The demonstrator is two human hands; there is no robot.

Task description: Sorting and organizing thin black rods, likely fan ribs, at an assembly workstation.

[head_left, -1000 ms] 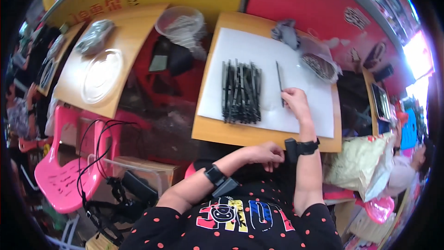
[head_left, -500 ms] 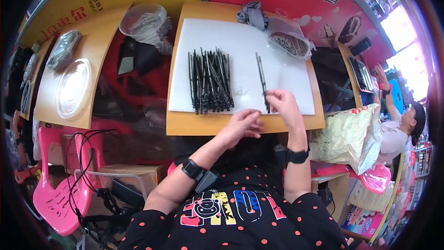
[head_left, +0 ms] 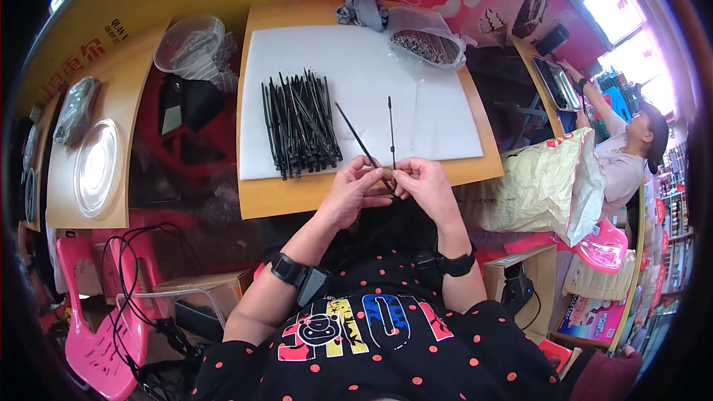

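Note:
Over the front edge of the table, my left hand (head_left: 353, 191) is closed on a thin black rod (head_left: 353, 125) that slants up to the left. Close beside it, my right hand (head_left: 425, 186) pinches a second thin black rod (head_left: 391, 125), nearly upright, with a small thicker joint partway along. The lower ends of both rods meet between my fingertips, which hide how they touch. Left of my hands, a pile of similar black rods (head_left: 301, 122) lies on a white sheet (head_left: 445, 115) covering much of the table.
A clear bag of small metallic parts (head_left: 423, 47) and a grey cloth (head_left: 362, 9) lie at the far edge. A large pale sack (head_left: 538, 186) stands at the right, with a person (head_left: 624, 141) beyond it. A pink chair (head_left: 96, 334) is at the left.
Both rods were together in my right hand; now they are apart, one in each hand. My left hand has closed on one, and the rods are nearer to me. The view has shifted.

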